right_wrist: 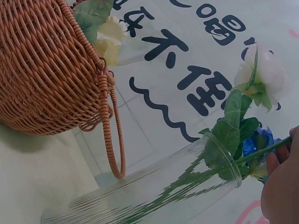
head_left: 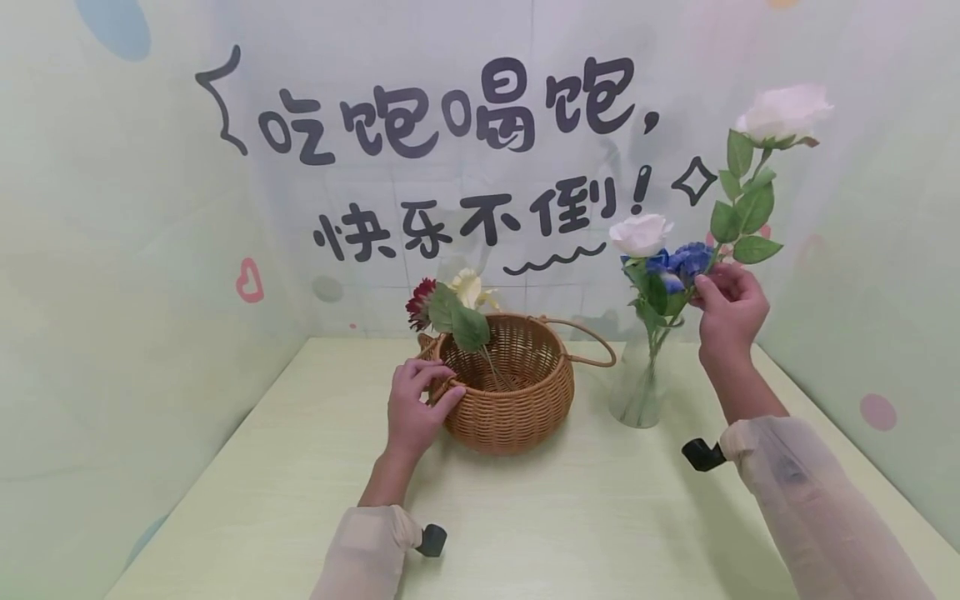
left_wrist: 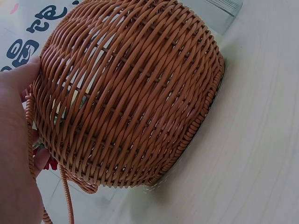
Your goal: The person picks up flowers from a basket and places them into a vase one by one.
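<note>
My left hand point(head_left: 414, 410) grips the left rim of a round brown wicker basket point(head_left: 512, 423), thumb along the near side. In the left wrist view, a handle point(left_wrist: 30, 135) of the basket hangs by the fingers. A dark red flower point(head_left: 422, 303) and a pale yellow flower point(head_left: 468, 288) lean in the basket, heads over its back left rim. With my right hand point(head_left: 733, 312) I pinch the green stem point(right_wrist: 264, 150) of a tall pale pink rose point(head_left: 782, 115). The stem runs down into a clear glass vase point(head_left: 628, 408), which also holds a shorter pale rose point(head_left: 641, 235) and blue flowers point(head_left: 688, 262).
Basket and vase stand side by side on a light wooden table point(head_left: 540, 517). The basket's right handle point(head_left: 600, 360) sticks out toward the vase. Behind is a pale wall point(head_left: 420, 50) with large dark lettering, and side walls close in left and right.
</note>
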Demonstrator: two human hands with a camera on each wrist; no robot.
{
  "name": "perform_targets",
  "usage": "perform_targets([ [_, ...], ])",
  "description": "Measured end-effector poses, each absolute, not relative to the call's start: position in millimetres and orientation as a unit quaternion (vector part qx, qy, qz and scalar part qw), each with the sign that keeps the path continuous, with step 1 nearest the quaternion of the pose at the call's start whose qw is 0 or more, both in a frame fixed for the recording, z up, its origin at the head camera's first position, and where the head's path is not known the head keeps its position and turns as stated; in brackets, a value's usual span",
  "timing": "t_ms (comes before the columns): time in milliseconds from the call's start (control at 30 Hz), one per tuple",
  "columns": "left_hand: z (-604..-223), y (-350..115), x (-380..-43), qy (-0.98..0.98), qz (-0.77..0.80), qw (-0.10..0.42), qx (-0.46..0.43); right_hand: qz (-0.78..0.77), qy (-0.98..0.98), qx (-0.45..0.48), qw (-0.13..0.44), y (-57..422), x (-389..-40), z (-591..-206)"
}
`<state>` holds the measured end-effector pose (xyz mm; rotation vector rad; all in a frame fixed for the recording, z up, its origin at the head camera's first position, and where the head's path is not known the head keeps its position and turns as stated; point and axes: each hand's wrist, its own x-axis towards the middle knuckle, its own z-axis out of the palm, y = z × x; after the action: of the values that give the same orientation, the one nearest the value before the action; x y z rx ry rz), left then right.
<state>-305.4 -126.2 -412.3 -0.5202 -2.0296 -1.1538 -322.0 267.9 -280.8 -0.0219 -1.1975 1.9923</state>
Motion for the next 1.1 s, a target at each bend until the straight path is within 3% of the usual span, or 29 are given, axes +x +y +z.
perform_targets([
  [833,-412,-126,-303,-0.795,-0.453,0.355,-0.194,0.773,-0.496,0.003,0.395,267,-323,-289],
  [1100,-413,-126,-304,-0.791,-0.452,0.361,-0.198,0.774,-0.526,-0.014,0.353,268,-321,-295],
])
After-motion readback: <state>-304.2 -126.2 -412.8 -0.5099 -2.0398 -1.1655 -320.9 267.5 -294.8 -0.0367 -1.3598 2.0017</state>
